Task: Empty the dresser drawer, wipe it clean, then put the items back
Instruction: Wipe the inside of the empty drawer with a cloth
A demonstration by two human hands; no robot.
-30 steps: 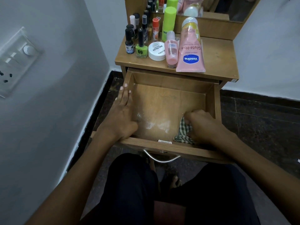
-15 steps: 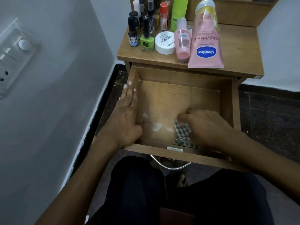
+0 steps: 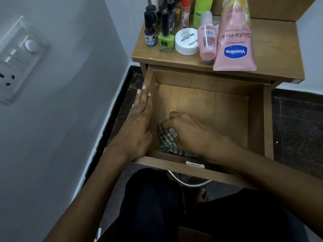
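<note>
One wooden drawer [image 3: 256,119] stands pulled out of the dresser [image 3: 272,55], and two bare hands are in it. The left hand [image 3: 139,126] lies flat along the drawer's left wall, fingers straight and pointing to twelve o'clock, gripping nothing. The right hand [image 3: 187,131] has its fingers curled round one checked cloth [image 3: 167,138], bunched against the drawer floor near the front left corner. The cloth pokes out at nine and seven o'clock of that hand, just beside the left hand's thumb side; the rest of it is hidden under the palm and wrist.

On the dresser top, at twelve o'clock of the drawer, I count one pink Vaseline tube [image 3: 235,41] lying flat, one pink bottle [image 3: 207,36], one white round nail polish remover tub [image 3: 187,41], one green nail polish bottle [image 3: 166,35] and one small dark bottle [image 3: 150,32]. Behind these stand more bottles, cut off by the top edge, so their number is unclear. One metal handle [image 3: 188,183] curves below the drawer front. A switch panel [image 3: 16,58] sits on the wall at nine o'clock.
</note>
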